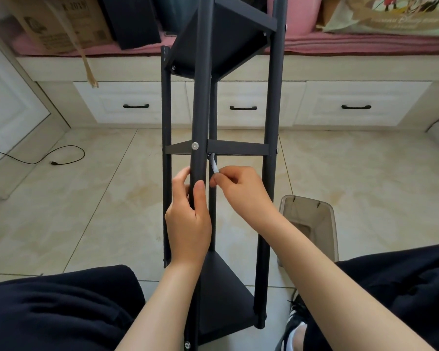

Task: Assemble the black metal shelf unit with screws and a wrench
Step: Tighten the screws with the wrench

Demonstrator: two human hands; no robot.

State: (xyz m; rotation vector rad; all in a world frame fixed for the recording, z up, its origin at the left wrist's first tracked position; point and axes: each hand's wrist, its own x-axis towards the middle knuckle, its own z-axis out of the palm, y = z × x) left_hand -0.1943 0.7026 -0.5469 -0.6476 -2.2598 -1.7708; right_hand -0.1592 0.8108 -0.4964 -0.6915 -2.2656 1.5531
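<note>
Left hand (188, 219) grips shelf post (199, 102); right hand (238, 188) pinches wrench (214, 165); grey bin (309, 224) beside.

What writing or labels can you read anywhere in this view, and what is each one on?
"2019", partly legible: printed upside down on the cardboard box at top left.
"Disney": pale script on the printed bag at top right; the words around it are too blurred.
The box's smaller print: too small to read.

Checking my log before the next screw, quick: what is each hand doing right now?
Left hand: grips the shelf unit's front pole.
Right hand: pinches the wrench under the middle shelf.
</note>
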